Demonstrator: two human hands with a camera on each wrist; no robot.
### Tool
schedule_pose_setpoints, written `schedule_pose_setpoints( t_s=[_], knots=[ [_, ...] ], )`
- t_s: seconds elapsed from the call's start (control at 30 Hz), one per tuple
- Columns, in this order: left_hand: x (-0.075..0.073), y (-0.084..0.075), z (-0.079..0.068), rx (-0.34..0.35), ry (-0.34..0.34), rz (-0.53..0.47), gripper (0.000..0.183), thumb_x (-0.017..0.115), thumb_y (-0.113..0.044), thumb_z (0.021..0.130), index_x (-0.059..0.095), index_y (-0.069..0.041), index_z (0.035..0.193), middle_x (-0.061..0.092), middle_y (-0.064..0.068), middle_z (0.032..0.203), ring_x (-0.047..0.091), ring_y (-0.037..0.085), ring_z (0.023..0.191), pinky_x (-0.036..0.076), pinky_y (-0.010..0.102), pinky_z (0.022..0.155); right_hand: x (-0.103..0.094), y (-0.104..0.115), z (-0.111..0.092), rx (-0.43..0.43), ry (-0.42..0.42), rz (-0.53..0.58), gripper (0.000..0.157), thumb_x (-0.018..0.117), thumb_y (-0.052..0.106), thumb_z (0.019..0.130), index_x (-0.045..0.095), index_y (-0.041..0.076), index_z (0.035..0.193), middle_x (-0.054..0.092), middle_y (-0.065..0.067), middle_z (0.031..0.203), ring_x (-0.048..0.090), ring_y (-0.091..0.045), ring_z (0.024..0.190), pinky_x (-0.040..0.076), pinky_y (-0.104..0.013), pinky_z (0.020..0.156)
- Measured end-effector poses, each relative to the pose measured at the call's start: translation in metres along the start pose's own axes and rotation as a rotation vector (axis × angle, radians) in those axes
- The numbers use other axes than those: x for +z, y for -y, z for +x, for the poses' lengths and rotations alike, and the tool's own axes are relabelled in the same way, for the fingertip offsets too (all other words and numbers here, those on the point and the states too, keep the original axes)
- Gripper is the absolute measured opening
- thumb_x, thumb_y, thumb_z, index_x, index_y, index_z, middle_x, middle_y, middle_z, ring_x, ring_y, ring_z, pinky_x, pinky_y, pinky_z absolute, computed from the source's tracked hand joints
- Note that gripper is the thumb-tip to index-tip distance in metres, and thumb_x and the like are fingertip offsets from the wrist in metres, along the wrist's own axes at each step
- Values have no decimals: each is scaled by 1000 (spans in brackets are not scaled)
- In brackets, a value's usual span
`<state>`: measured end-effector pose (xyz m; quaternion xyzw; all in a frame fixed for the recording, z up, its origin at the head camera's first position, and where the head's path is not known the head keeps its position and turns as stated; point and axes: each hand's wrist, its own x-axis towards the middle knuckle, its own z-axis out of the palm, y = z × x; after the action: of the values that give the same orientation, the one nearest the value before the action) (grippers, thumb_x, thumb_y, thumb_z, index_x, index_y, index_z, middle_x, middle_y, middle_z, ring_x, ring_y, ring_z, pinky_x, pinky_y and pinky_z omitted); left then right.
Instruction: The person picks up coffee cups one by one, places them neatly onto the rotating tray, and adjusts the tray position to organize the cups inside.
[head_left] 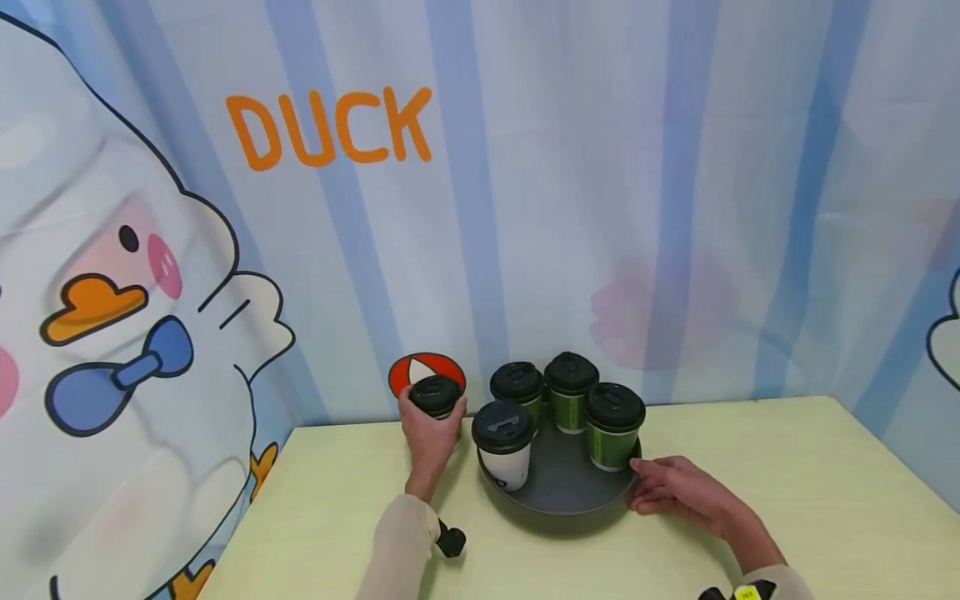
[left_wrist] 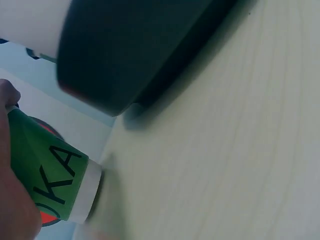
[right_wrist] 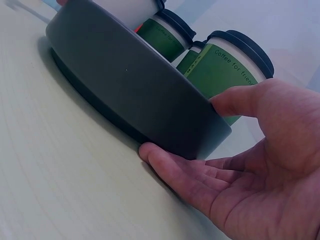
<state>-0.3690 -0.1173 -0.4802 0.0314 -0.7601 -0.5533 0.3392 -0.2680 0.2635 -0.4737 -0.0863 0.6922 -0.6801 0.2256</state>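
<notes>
My left hand (head_left: 430, 440) grips a paper coffee cup (left_wrist: 49, 167) with a green sleeve and a black lid, left of the round tray. The cup's white base is right at the table surface in the left wrist view. On the right, my right hand (head_left: 686, 493) pinches the rim of the dark grey tray (head_left: 567, 493), thumb over the edge and fingers beneath. The tray carries several lidded cups: a white cup (head_left: 507, 464) at the front left, and green-sleeved cups (head_left: 612, 447) along its back and right side.
Under everything is a pale yellow table (head_left: 772, 467). A fabric backdrop (head_left: 555, 208) with a duck print rises directly behind its back edge, close to the left-hand cup and the rear cups. Another printed panel stands at the left side.
</notes>
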Motion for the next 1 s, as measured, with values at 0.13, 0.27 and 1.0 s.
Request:
schedule_pose_setpoints(
  t_s=[0.13, 0.27, 1.0],
  knots=[
    [-16, -9, 2, 5, 6, -23, 90, 88, -29, 81, 36, 2, 147, 48, 26, 141, 50, 43, 127, 43, 60, 107, 2, -4, 2, 3, -1, 0, 56, 50, 32, 110, 51, -22, 128, 71, -17, 101, 73, -24, 94, 61, -36, 87],
    [-35, -33, 4, 10, 21, -62, 93, 88, -30, 83, 33, 1, 151, 47, 23, 146, 51, 40, 128, 44, 59, 106, 1, -4, 3, 1, -10, -8, 59, 51, 33, 110, 49, -23, 130, 70, -17, 101, 72, -24, 93, 61, -36, 86],
    [-49, -183, -47, 136, 291, -414, 84, 85, -19, 83, 35, -5, 150, 54, 10, 140, 57, 25, 124, 54, 37, 101, -2, -3, 3, -5, -32, -25, 60, 52, 33, 110, 46, -23, 131, 70, -19, 102, 72, -24, 92, 61, -36, 86]
  ],
)
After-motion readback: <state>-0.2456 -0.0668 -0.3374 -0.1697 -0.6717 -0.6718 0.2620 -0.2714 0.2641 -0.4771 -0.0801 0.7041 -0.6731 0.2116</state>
